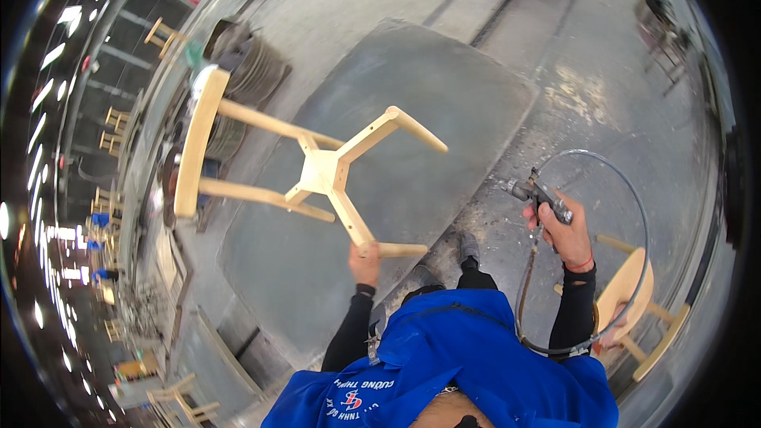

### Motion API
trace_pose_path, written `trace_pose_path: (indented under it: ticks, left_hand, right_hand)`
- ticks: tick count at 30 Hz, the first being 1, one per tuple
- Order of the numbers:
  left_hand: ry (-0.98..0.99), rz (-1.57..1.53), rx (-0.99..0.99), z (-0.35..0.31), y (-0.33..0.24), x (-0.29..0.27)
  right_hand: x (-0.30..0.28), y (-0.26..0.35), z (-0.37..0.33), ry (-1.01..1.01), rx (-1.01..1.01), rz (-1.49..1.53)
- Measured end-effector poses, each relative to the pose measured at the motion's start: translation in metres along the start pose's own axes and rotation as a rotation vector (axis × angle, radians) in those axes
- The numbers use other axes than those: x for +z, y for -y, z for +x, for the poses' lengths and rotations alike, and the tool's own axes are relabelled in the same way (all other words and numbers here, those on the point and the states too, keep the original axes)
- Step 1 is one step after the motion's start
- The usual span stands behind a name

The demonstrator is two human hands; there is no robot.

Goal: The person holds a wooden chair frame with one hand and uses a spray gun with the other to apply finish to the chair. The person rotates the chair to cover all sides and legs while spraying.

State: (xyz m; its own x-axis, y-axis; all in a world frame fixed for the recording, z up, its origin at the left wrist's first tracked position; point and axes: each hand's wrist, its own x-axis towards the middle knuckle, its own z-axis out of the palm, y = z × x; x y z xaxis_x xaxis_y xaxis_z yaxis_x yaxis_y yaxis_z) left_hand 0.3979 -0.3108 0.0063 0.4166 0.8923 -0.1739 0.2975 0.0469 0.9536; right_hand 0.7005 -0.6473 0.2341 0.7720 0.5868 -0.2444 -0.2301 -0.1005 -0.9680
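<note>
A pale wooden chair frame (323,171), with a curved back rail, a cross-shaped seat support and no seat panel, is tilted over the grey floor panel. My left hand (365,264) is closed around the near corner of the frame, where a cross arm meets a leg. To the right, apart from the frame, my right hand (572,231) is wrapped around a dark spray gun (545,196). Its nozzle points left, toward the chair frame. A thin hose (639,190) loops from the gun around my right forearm.
Under the frame lies a large grey panel (396,71). A wooden chair with a round seat (626,289) stands close by my right arm. Beyond the frame's back rail are drums (252,67). More wooden chairs (184,400) stand at the left.
</note>
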Motion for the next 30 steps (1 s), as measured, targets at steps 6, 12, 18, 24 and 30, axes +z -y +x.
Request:
trace_pose_path:
  ticks: [6, 12, 18, 24, 30]
  left_hand:
    - [-0.298, 0.074, 0.063, 0.024, -0.058, -0.132]
    - [-0.35, 0.04, 0.185, 0.071, -0.082, -0.171]
    - [-0.372, 0.093, 0.328, 0.078, -0.088, -0.174]
    - [-0.298, -0.054, 0.245, 0.079, -0.094, -0.174]
    - [-0.356, 0.024, 0.341, 0.09, -0.091, -0.172]
  right_hand:
    - [0.062, 0.014, 0.004, 0.272, -0.112, -0.023]
    - [0.13, 0.011, 0.001, 0.414, -0.225, -0.004]
    - [0.146, 0.014, -0.013, 0.62, -0.172, 0.031]
    - [0.146, 0.01, -0.017, 0.427, -0.211, 0.038]
    - [0.126, 0.017, -0.027, 0.219, -0.352, -0.045]
